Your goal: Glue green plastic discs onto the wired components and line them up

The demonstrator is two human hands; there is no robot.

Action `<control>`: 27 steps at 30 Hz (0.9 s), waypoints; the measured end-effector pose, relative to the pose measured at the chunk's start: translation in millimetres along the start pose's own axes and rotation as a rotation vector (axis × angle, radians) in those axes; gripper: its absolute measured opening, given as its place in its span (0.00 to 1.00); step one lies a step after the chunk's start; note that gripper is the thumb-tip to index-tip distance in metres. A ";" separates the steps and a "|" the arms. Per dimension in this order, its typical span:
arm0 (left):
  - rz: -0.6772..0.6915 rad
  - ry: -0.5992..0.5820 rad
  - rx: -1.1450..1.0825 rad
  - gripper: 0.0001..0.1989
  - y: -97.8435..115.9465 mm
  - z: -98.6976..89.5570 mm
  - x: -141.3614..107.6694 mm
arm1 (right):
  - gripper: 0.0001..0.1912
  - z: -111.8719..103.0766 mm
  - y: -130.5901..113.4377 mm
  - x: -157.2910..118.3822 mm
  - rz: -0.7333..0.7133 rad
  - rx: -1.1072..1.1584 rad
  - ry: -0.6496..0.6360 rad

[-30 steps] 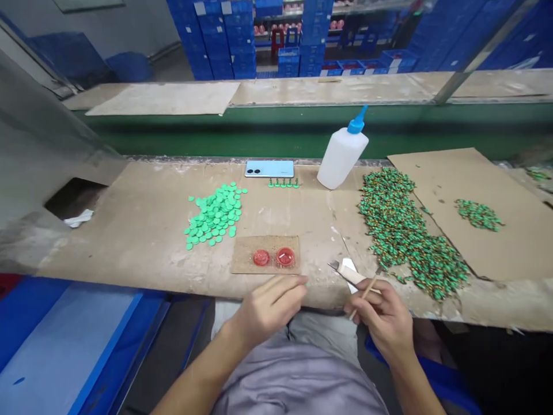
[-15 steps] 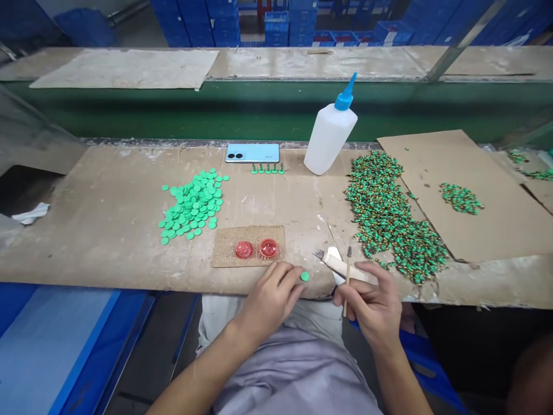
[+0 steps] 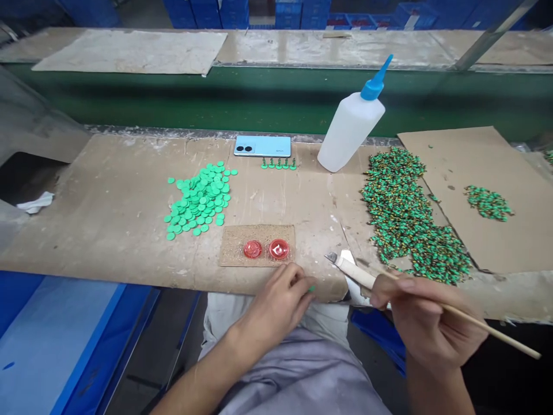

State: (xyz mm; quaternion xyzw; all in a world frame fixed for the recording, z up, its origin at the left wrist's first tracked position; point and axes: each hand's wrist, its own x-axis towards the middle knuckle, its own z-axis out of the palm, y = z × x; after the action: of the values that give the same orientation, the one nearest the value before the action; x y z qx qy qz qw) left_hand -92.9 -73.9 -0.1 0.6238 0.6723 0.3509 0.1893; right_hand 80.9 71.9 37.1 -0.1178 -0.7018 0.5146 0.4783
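Observation:
My left hand [image 3: 276, 297] is closed at the table's front edge, pinching a small green disc [image 3: 311, 289] that is mostly hidden by the fingers. My right hand [image 3: 432, 323] grips a thin wooden-handled brush [image 3: 501, 334], its blurred tip pointing left over the table. Below that tip lies a blade-tipped tool with a pale handle [image 3: 354, 272], on top of a white piece. Just beyond my left hand is a brown board [image 3: 233, 245] with two small red dishes, one [image 3: 253, 249] filled with something rough and the other [image 3: 279, 249] holding shiny liquid.
Loose green discs [image 3: 201, 199] are heaped at left. Tiny green-and-gold pieces [image 3: 397, 202] form a big pile at right, with a smaller cluster [image 3: 489, 203] on cardboard [image 3: 466, 155]. A phone [image 3: 262, 146], several standing figures [image 3: 279, 164] and a white squeeze bottle [image 3: 349, 129] stand behind.
My right hand has moved right and turned, so the brush, upright before, now lies slanted across it. The green disc has tilted and slipped further behind my left fingers. The view has shifted slightly.

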 end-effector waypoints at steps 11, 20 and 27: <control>0.019 0.081 -0.013 0.06 -9.6 3.8 -1.3 | 0.12 48.3 19.8 56.2 -0.026 0.024 -0.024; -0.010 0.021 0.029 0.05 -8.4 2.7 -2.1 | 0.12 73.3 55.2 70.8 -0.160 0.089 -0.039; 0.019 -0.030 0.032 0.06 -10.2 -0.1 -0.7 | 0.16 74.6 60.8 51.6 -0.019 -0.128 -0.201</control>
State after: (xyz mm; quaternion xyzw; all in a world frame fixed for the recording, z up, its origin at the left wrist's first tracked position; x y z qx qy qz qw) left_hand -100.0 -74.3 -7.4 0.6382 0.6690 0.3326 0.1860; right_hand -24.7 87.2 13.7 -0.0892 -0.7788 0.4732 0.4019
